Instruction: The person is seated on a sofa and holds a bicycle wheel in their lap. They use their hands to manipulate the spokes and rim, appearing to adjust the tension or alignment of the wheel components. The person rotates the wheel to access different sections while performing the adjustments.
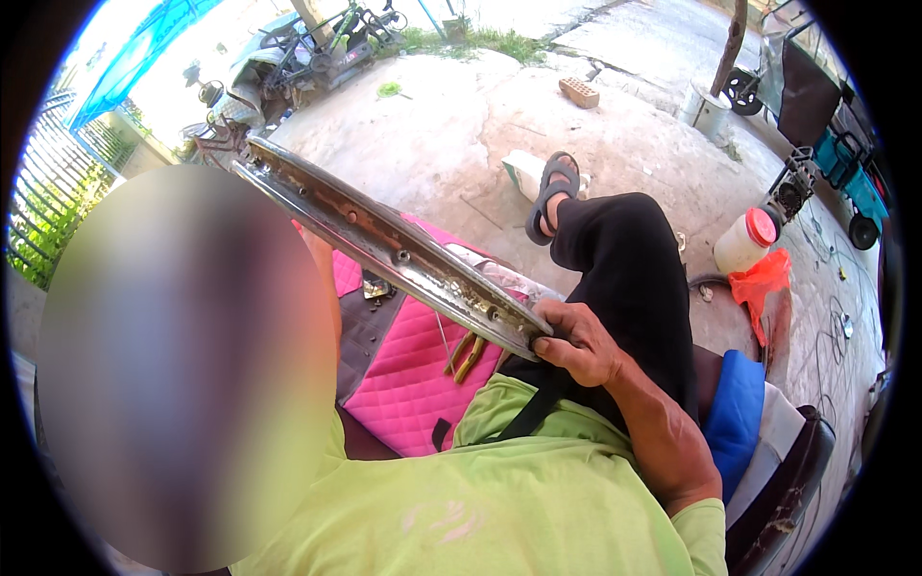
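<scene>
A worn metal wheel rim [399,252] slants across the middle of the view, seen nearly edge-on. Spoke holes show along its rusty inner channel. At its lower right end, my right hand [581,344] grips the rim, thumb on the near side and fingers curled around the edge. Only a strip of skin from my left arm shows beside a large blurred patch; the left hand's fingers are hidden. Below the rim, pliers with yellow handles [466,359] lie on a pink quilted pad [408,379]. Small metal bits [376,285] rest on a dark grey mat [357,331].
My sandalled foot [555,192] stretches ahead on the concrete. A perforated brick [579,92] lies farther off. To the right are a red-lidded white jar [744,242], an orange-red plastic bag [764,278] and loose cables. Blue cloth [735,413] lies beside me. Scrap metal [322,48] is piled at far left.
</scene>
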`<state>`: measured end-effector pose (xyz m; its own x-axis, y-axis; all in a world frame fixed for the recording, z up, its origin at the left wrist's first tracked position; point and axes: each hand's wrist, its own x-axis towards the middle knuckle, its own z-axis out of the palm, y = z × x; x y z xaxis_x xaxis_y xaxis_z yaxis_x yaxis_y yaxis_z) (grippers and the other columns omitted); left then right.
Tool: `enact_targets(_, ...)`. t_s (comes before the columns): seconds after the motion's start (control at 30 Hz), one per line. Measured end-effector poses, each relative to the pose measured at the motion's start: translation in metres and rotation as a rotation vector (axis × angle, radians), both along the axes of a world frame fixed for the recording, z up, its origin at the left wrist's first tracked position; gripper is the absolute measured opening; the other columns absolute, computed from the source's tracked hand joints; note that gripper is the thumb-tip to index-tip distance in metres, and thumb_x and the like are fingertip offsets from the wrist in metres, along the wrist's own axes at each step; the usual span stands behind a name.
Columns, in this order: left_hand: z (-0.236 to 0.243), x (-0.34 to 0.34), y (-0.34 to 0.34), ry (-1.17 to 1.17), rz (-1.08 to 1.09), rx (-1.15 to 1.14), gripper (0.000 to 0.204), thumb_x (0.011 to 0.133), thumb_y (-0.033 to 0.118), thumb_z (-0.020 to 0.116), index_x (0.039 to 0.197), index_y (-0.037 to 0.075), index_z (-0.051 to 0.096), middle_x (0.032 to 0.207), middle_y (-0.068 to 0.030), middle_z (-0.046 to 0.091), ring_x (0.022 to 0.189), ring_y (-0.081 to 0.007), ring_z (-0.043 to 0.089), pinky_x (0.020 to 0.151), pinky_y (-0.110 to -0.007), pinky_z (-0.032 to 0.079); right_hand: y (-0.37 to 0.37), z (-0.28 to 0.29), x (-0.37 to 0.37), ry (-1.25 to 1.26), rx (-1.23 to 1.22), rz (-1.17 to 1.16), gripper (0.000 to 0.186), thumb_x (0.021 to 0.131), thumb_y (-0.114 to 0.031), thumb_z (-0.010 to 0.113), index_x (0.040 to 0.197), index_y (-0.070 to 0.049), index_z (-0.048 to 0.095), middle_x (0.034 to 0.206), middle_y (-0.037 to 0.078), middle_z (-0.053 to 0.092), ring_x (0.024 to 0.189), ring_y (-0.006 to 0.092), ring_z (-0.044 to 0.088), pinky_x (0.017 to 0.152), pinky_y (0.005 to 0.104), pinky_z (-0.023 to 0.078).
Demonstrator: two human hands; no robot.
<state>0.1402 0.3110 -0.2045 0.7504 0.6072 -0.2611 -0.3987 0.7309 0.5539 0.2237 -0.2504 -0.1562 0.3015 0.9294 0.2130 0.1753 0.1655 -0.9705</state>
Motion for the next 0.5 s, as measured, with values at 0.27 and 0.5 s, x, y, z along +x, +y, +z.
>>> enact_targets(0.27, 0.013, 0.005, 0.006, -0.227, -0.153, 0.113, 0.042, 0.102, 0.037, 0.046, 0.124, 0.006, 0.062, 0.118, -0.0164, 0.065, 0.109, -0.0332, 0.064, 0.099, -0.054, 0.05, 0.0, 0.005, -0.002, -0.161, -0.092, 0.155, 0.028, 0.08, -0.02, 0.063, 0.099, 0.0, 0.065, 0.086, 0.015, 0.063, 0.08, 0.0267, 0.06, 0.074, 0.0366, 0.049)
enact_targets(0.5, 0.042, 0.022, 0.015, -0.692, -0.628, 0.451, 0.042, 0.101, 0.039, 0.047, 0.122, 0.005, 0.063, 0.114, -0.0163, 0.066, 0.105, -0.0329, 0.065, 0.096, -0.053, 0.051, 0.015, -0.042, -0.023, -0.55, -0.16, 0.179, 0.036, 0.079, -0.018, 0.068, 0.113, -0.005, 0.062, 0.1, 0.018, 0.066, 0.1, 0.0363, 0.064, 0.085, 0.0445, 0.052)
